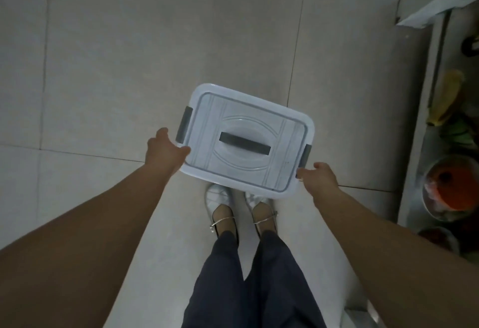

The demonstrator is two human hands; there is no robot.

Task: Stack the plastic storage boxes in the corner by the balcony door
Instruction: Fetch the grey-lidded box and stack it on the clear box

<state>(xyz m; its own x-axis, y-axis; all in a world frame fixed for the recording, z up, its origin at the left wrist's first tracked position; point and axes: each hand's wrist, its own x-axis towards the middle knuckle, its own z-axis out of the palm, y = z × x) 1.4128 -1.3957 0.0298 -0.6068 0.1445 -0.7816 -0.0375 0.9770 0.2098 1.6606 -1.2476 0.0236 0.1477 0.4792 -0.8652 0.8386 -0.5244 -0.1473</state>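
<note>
A white plastic storage box (246, 120) with a grey carry handle and grey side latches is held level above the tiled floor, in front of my feet. My left hand (166, 150) grips its near left corner, thumb on the lid. My right hand (320, 178) grips the near right corner, below the right latch. Only the lid is visible; the box body is hidden beneath it. No other storage box is in view.
Pale floor tiles (129, 68) stretch ahead and to the left. Along the right edge runs a low shelf or counter (414, 146) with a bowl of orange food (451, 187), another bowl (438, 237) and yellow and green items (448, 99). My shoes (223, 213) stand below the box.
</note>
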